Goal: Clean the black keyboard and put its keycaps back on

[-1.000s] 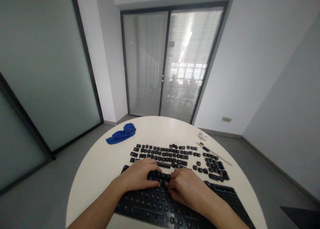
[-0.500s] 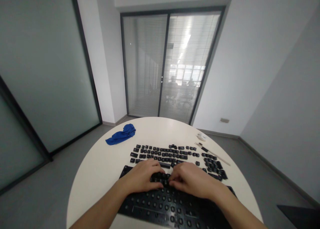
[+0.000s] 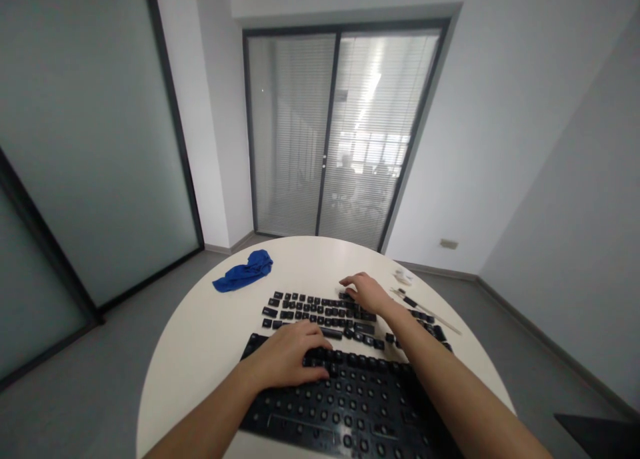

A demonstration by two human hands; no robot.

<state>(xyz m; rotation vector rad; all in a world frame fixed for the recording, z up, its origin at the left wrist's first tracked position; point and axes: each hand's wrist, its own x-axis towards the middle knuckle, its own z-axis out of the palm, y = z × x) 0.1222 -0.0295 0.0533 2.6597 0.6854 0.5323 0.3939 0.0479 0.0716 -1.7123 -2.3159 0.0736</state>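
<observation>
A black keyboard (image 3: 320,405) lies on the table near me, most of its switches bare and a row of keycaps fitted along its far edge. My left hand (image 3: 290,355) rests on the keyboard's upper left part, thumb and fingers apart beside the fitted keycaps. Beyond the keyboard, loose black keycaps (image 3: 310,307) lie in rows. My right hand (image 3: 366,292) reaches over the far right end of these rows, its fingers outstretched close to the keycaps. Nothing shows in its fingers; the keycaps beneath the hand are partly hidden.
The round white table (image 3: 185,365) carries a crumpled blue cloth (image 3: 245,271) at the far left. A thin stick-like tool (image 3: 435,315) and a small white item (image 3: 403,276) lie at the far right. Behind stands a glass partition with blinds (image 3: 290,139).
My right hand has left the keyboard's fitted keycaps and moved away from me to the far loose keycaps. My left hand has stayed in place on the keyboard.
</observation>
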